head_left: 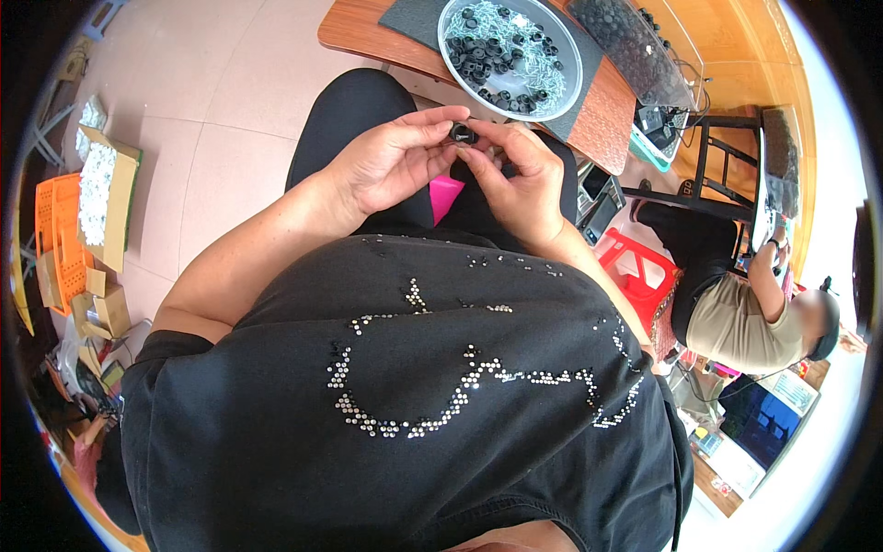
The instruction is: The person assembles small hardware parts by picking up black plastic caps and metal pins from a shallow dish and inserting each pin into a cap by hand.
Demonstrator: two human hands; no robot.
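Note:
Between the fingertips of both hands is a small round black part (463, 134), held above my lap. My left hand (391, 158) grips it from the left, with thumb and fingers closing on its edge. From the other side my right hand (517, 166) pinches it between thumb and forefinger. Just beyond, a clear round tub (579, 78) stands on the table, holding many similar black parts (478, 57) and a heap of thin, pale silvery pieces (524, 41). The fingers partly cover the held part, so its details are too small to tell.
The wooden table (354, 26) carries a dark mat (409, 18) and a clear bin (635, 55) of black pieces. A red stool (635, 276) and a seated co-worker (745, 322) are at right. Orange crates (63, 221) and an open carton (118, 207) stand at left.

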